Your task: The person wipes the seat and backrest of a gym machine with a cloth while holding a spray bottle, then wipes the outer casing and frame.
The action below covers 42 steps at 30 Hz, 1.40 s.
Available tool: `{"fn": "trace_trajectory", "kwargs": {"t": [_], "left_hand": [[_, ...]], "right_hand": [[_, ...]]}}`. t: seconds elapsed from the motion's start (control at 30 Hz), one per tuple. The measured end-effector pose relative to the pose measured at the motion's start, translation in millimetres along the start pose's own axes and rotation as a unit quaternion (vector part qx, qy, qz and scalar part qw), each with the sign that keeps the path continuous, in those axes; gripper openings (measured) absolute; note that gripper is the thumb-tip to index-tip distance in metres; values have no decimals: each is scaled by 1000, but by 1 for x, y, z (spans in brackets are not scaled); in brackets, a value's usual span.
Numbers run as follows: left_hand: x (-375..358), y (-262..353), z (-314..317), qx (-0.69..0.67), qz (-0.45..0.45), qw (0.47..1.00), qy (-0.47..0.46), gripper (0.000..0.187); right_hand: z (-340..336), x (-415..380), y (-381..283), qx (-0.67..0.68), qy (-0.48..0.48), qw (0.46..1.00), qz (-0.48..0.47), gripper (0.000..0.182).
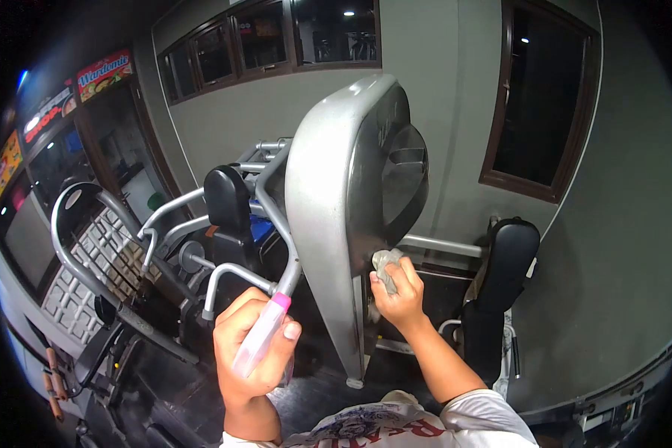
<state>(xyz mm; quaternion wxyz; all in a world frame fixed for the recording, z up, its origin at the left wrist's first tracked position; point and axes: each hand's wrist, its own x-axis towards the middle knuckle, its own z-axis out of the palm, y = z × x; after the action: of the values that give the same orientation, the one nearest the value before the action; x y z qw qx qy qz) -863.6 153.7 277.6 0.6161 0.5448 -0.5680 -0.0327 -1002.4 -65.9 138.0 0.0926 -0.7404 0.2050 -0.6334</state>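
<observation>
Grey metal fills the middle of the view: one broad curved machine cover with a dark round recess at its 3 o'clock side. One pale crumpled cloth is pressed against the cover's lower edge, at about 5 o'clock on the shell. One clear spray bottle with a pink collar sits at 7 o'clock from the cloth. Two black padded rests show, one pad at 9 o'clock of the cover and one pad at 3 o'clock.

The right hand reaches up and forward, forearm slanting from 5 o'clock, its grip closed round the cloth with the knuckles turned to the camera. The left hand is raised upright, wrist straight, its grip wrapped fully round the bottle, thumb laid across the front and the pink collar pointing towards 1 o'clock.
</observation>
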Motion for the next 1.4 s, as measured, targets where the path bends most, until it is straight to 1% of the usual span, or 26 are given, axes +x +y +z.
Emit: {"fn": "trace_trajectory", "kwargs": {"t": [0.07,0.13,0.17,0.23,0.3,0.33,0.43,0.47,0.5,0.57,0.63,0.67,0.73,0.8,0.87,0.9,1.0,1.03,1.07,1.13,1.2,1.23,1.27,1.3,1.33,1.4], "left_hand": [[1,0,8,37,42,998,-12,13],[-4,-10,23,33,72,997,-21,10],[-9,-16,34,20,80,996,-22,11],[-16,-22,51,56,72,995,-31,12],[-18,-24,66,56,91,994,-8,12],[-18,-24,66,63,95,993,-13,12],[-15,-25,66,84,105,991,-22,13],[-13,-28,66,89,104,990,-24,13],[-12,-29,66,94,103,990,-26,12],[-11,-30,63,83,91,991,-45,11],[-7,-33,60,57,84,993,-54,11],[-4,-38,59,36,83,995,-52,10],[-1,-52,52,9,64,995,-72,9],[5,-67,47,-28,53,993,-104,8],[10,-81,47,-52,54,988,-134,7],[13,-89,49,-61,46,988,-133,11],[19,-108,59,-84,46,987,-130,23],[23,-109,60,-102,45,986,-127,24],[24,-109,60,-119,40,984,-127,26],[28,-108,60,-141,18,982,-127,30],[33,-100,62,-163,-8,979,-122,32],[36,-98,61,-167,-12,978,-127,32],[37,-99,58,-199,-26,969,-143,17],[39,-97,57,-192,-16,970,-145,16],[41,-95,56,-185,-5,972,-146,15],[42,-93,57,-199,2,970,-139,15]], "right_hand": [[-4,-14,8,57,-27,997,51,16],[-3,-26,15,139,-23,980,141,15],[-4,-31,16,180,-19,966,185,16],[-17,-28,11,269,-2,920,285,27],[-16,-34,29,140,81,955,247,30],[-18,-32,28,147,92,942,287,30],[-18,-20,9,140,127,965,180,32],[-20,-10,2,139,97,981,99,36],[-14,-6,-4,112,106,987,37,35],[-7,1,-16,41,58,993,-91,29],[7,9,-28,11,8,989,-148,27],[14,11,-25,-14,-10,986,-163,33],[24,20,13,-13,31,980,-196,35],[20,49,43,-10,71,986,-152,30],[16,89,69,44,147,987,41,21],[18,100,79,93,203,960,170,22],[20,101,89,62,210,967,129,29],[18,94,64,80,193,968,137,26],[22,79,45,84,180,974,111,22],[26,44,19,73,131,989,10,20],[27,15,-4,59,73,992,-90,30],[32,13,-1,51,93,988,-112,31],[30,13,16,24,87,986,-140,32],[29,19,41,-1,80,982,-169,34],[31,30,64,6,134,974,-185,34],[23,75,80,6,198,980,-8,13]]}}
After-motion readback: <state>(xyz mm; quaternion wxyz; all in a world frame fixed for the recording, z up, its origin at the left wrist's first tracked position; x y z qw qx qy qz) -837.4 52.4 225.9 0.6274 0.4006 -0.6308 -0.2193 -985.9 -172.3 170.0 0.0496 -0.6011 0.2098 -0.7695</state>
